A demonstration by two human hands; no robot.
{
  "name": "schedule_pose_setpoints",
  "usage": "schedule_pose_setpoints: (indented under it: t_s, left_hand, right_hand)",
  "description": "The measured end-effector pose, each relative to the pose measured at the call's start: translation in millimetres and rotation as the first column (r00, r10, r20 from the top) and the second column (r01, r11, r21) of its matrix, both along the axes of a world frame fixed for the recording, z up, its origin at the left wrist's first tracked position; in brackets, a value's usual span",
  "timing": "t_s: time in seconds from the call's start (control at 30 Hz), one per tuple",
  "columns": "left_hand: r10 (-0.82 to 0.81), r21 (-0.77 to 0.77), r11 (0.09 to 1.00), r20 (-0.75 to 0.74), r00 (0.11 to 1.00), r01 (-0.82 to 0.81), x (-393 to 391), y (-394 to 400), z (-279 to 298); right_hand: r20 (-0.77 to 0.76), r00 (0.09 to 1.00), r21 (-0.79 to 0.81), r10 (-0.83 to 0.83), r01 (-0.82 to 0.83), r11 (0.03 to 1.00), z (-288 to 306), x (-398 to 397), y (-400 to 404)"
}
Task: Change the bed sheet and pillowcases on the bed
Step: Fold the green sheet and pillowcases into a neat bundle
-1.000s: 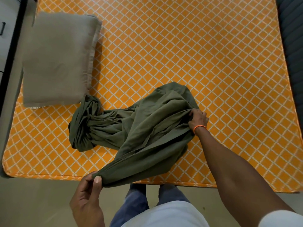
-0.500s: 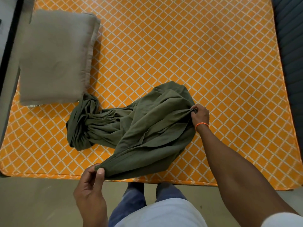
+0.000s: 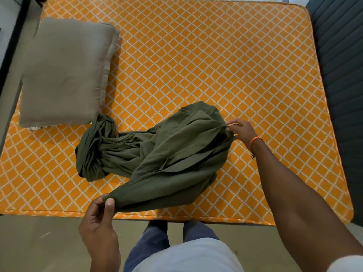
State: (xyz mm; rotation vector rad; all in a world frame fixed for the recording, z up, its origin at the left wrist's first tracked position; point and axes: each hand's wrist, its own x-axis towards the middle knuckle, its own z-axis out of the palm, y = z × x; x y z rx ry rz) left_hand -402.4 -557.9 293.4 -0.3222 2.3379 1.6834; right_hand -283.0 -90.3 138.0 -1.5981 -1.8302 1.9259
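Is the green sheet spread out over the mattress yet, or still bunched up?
Still bunched: the green sheet lies crumpled in a heap on the mattress, each hand pinching an edge.

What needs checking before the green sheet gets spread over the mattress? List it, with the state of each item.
1. Left hand grips the green sheet at its near edge: ok, thumb and fingers pinch the fabric.
2. Right hand grips the far side: ok, fingers pinch a fold.
3. The pinched points are true corners: cannot tell, the fabric is bunched.
4. Sheet free of tangles: not ok, its left part is twisted into a wad.
5. Mattress free to cover: not ok, the grey pillow lies on its left part, touching the wad.
6. Sheet clear of the floor: ok, all of it rests on or above the mattress.
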Motion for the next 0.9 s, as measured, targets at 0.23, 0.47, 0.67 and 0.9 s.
schedule_pose_setpoints:
  t_s: [0.23,0.47,0.67,0.9]
  left_hand:
    - [0.011,0.006,1.000,0.003,1.000,-0.011,4.0,-1.0,-1.4]
    - [0.037,-0.012,0.999,-0.012,0.999,-0.037,4.1,-0.9,-3.0]
    - [0.050,-0.037,0.998,-0.009,0.999,-0.050,-0.6,-2.1,-8.5]
    - [0.040,-0.076,0.996,0.003,0.999,-0.039,-4.1,-5.2,-14.1]
  right_hand:
    - [0.081,0.980,0.133,0.180,-0.190,0.973,-2.8,-3.8,2.9]
    - [0.697,0.669,0.386,0.260,-0.654,0.650,-27.5,-22.2,-10.3]
    - [0.710,0.644,0.279,0.284,-0.627,0.727,-45.8,-23.3,-25.9]
    - [0.686,0.698,0.279,0.205,-0.513,0.812,-66.4,-20.9,-26.1]
